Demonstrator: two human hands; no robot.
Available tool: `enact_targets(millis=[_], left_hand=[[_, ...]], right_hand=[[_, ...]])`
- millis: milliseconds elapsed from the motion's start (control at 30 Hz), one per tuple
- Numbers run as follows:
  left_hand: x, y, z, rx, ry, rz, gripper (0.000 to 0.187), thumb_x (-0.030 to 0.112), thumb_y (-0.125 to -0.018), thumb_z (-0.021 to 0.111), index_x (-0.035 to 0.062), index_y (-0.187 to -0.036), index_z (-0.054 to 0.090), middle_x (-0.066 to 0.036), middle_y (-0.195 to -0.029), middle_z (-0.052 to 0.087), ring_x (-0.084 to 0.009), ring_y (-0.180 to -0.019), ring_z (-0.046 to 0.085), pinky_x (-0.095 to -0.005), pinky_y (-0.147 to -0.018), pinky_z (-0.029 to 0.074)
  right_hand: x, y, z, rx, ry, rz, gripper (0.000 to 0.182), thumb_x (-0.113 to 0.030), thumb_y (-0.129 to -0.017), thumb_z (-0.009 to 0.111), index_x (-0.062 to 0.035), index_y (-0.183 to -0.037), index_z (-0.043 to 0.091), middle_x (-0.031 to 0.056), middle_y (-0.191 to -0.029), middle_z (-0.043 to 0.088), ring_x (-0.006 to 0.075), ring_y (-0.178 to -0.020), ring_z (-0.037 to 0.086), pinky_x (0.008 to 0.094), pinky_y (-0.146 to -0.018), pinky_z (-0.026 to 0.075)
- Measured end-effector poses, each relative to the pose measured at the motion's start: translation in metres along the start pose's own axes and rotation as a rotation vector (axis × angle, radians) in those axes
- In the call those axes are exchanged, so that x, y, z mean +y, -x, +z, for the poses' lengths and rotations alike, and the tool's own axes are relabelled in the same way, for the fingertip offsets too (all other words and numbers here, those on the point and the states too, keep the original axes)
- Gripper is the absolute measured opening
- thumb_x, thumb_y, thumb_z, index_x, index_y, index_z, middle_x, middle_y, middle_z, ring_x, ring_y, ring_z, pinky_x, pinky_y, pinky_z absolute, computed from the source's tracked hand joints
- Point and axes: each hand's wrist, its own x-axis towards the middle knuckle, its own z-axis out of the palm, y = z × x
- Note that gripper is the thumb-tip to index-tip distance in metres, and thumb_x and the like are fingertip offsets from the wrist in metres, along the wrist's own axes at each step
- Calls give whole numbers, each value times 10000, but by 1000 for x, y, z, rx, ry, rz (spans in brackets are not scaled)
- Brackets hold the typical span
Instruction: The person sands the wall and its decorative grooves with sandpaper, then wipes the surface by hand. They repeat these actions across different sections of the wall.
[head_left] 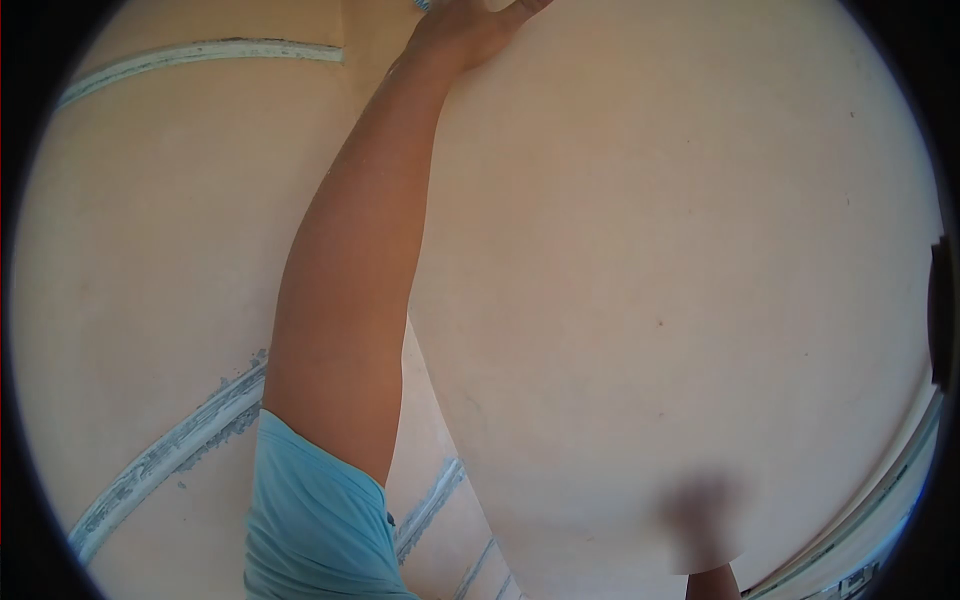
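"Two pale strips (200,57), far left?"

"Yes, on the left wall (150,250). Upper one bowed by the lens. Lower one runs diagonally, grey and flaking along its edges, and goes behind the arm."

"Next, moving right?"

"Light blue sleeve (315,520) at the bottom, bunched in folds. Bare left forearm (355,250) reaches up from it, almost to the top of view."

"And the left grip (462,32)?"

"Cut by the top edge. Thumb points right; the other fingers are out of sight. Cannot tell whether it is spread or pinching. Small blue bit (422,4) just beside it, too cropped to name."

"Right of the forearm?"

"Narrow grey-streaked strips (430,508), low down, then a straight slanting edge. Beyond that, the large pale surface (620,250), filling the middle and right, a few tiny dark specks on it. Left grip lies at its top; contact unclear."

"Right grip (703,505)?"

"Low, in front of that same surface, badly blurred. Finger shape cannot be told. Wrist (712,585) sharper below."

"Far right?"

"Dark object (942,320) at the rim of view, unidentified; curved pale band (865,505) beneath it."
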Motion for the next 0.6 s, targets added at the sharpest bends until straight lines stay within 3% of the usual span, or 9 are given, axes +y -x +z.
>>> enact_targets(millis=[33, 67, 133, 200, 333, 467, 533, 600], left_hand=[[3, -4, 4, -36, 12, 152, 908, 691, -972, 437, 117, -1623, 170, -140, -1698, 92, -315, -1559, 135, -455, -1262, 185], [3, 1, 2, -43, 8, 153, 908, 691, -972, 437, 117, -1623, 170, -140, -1698, 92, -315, -1559, 135, -455, -1262, 185], [5, 11, -11, 0, -64, 33, 918, 729, -967, 388, 125, -1624, 174, -149, -1697, 97, -320, -1558, 136, -454, -1262, 181], [-16, 4, -15, 12, 44, -244, 924, 752, -964, 339, 130, -1626, 169, -150, -1696, 103, -323, -1558, 134, -453, -1264, 172], [-24, -11, -11, 50, 49, -228, 933, 762, -963, 315, 122, -1625, 165, -150, -1696, 101, -326, -1558, 138, -458, -1263, 173], [66, -5, 4, -118, 41, 206, 1001, 800, -938, 318, 96, -1625, 131, -144, -1699, 68, -332, -1560, 112, -472, -1269, 158], [93, 21, 0, -130, 25, 274, 1028, 814, -925, 329, 97, -1627, 104, -140, -1699, 58, -335, -1562, 95, -475, -1272, 152], [83, 11, -10, -175, -11, 152, 1042, 816, -922, 333, 87, -1626, 96, -138, -1700, 53, -335, -1562, 93, -474, -1271, 153]], right_hand=[[0, -1, -1, 9, 9, -9, 461, -375, -991, 387, -156, -1381, 498, 245, -1508, 436, 462, -1474, 314, 745, -1164, 158], [0, -1, -1, 19, 20, -16, 459, -374, -993, 385, -159, -1381, 499, 242, -1512, 436, 460, -1475, 314, 743, -1167, 158], [-1, -3, -1, 30, 13, -8, 458, -377, -994, 382, -160, -1380, 501, 237, -1507, 444, 456, -1475, 316, 742, -1168, 157], [-2, -4, -1, 47, 25, 18, 458, -379, -995, 379, -161, -1378, 504, 232, -1503, 452, 452, -1475, 318, 741, -1169, 156], [0, -4, -4, 28, 23, 0, 470, -390, -994, 377, -176, -1394, 500, 223, -1501, 458, 441, -1482, 316, 731, -1176, 154], [2, -6, -5, 23, 15, -16, 477, -401, -998, 375, -186, -1405, 499, 216, -1516, 448, 427, -1492, 307, 721, -1184, 153], [3, -5, -3, 36, 23, -22, 475, -405, -1002, 371, -185, -1401, 505, 217, -1507, 454, 427, -1484, 320, 722, -1183, 155], [5, -2, -2, 46, 6, -42, 473, -408, -1006, 367, -184, -1398, 510, 217, -1499, 461, 426, -1476, 334, 723, -1182, 156]])
